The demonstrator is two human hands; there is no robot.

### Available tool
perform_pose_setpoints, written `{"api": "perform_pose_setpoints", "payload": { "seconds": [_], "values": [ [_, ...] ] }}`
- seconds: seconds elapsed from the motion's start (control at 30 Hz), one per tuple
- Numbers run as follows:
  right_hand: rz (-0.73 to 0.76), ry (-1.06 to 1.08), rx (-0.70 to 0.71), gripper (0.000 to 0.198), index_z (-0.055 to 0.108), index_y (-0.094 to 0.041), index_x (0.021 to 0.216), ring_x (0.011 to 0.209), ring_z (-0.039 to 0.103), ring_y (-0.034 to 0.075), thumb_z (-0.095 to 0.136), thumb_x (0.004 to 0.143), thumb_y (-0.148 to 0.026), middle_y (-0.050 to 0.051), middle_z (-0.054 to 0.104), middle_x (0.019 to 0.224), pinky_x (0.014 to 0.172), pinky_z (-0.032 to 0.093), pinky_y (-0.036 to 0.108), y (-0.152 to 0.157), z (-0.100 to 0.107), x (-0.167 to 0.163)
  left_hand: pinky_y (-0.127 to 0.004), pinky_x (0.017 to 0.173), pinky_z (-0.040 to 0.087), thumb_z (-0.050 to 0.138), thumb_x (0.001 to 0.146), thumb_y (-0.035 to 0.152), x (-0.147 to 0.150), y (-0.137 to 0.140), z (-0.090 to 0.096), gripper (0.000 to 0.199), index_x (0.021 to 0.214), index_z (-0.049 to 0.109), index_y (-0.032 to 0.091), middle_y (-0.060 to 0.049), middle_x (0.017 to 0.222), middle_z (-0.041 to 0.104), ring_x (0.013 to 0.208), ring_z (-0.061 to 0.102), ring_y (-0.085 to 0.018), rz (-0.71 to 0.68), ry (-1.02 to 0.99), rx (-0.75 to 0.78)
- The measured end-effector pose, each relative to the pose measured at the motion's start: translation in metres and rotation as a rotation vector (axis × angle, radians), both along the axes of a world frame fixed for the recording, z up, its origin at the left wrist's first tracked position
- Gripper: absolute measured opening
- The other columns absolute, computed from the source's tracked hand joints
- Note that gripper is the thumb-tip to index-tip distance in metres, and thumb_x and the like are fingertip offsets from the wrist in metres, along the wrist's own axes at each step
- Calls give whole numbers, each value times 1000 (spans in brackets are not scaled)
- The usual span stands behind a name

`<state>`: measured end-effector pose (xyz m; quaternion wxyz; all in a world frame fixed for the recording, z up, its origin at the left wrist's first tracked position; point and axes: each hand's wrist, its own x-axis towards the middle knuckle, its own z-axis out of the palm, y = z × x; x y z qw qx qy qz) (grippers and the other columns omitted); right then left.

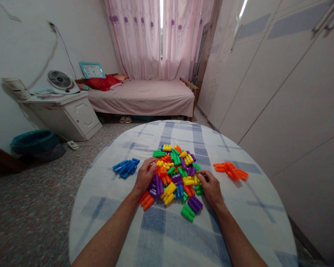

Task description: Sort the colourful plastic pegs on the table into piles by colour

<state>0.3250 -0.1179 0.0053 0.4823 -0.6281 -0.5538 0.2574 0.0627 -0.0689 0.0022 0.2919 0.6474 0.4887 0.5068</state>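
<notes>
A mixed pile of plastic building blocks (177,180), shaped like joined tubes in orange, yellow, green, purple and blue, lies mid-table. My left hand (145,175) rests against the pile's left edge, fingers curved and apart, beside orange and purple blocks. At the right edge is my right hand (212,186), its index finger and thumb apart near yellow and green blocks. No block is visibly held in either hand. A separate heap of blue blocks (125,168) lies left of my left hand. Orange blocks (231,171) form another heap to the right.
The round table (111,226) wears a blue-and-white checked cloth. Beyond it stands a bed (150,94) before pink curtains. At left are a white cabinet (82,116) with a fan (60,80) and a bin (35,141); a wardrobe (289,96) lines the right.
</notes>
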Motion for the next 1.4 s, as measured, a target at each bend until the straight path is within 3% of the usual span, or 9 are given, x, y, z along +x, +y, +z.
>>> {"api": "perform_pose_setpoints", "payload": {
  "seconds": [0.67, 1.07, 1.4],
  "values": [
    [-7, 5, -15, 28, 64, -16, 85, 74, 59, 17, 49, 76, -39, 4, 65, 81, 68, 47, 29, 0, 1, -1, -32, 104, 33, 37, 89, 41, 0, -1, 5, 38, 103, 62, 16, -8, 118, 59, 114, 51, -17, -1, -60, -78],
    [4, 17, 38, 26, 65, -17, 82, 76, 61, 18, 50, 78, -38, 4, 66, 79, 70, 47, 29, 3, -5, 2, -36, 103, 35, 34, 89, 44, 0, -3, 7, 43, 112, 58, 17, -8, 122, 58, 114, 52, -19, -73, -79, -155],
    [-14, 23, 71, 26, 65, -18, 77, 72, 60, 17, 51, 79, -39, 3, 64, 75, 67, 46, 25, 6, -10, 1, -40, 107, 34, 35, 85, 48, 2, 3, 7, 45, 106, 62, 19, -7, 120, 60, 117, 51, -22, -22, -21, -185]
  ]
}}
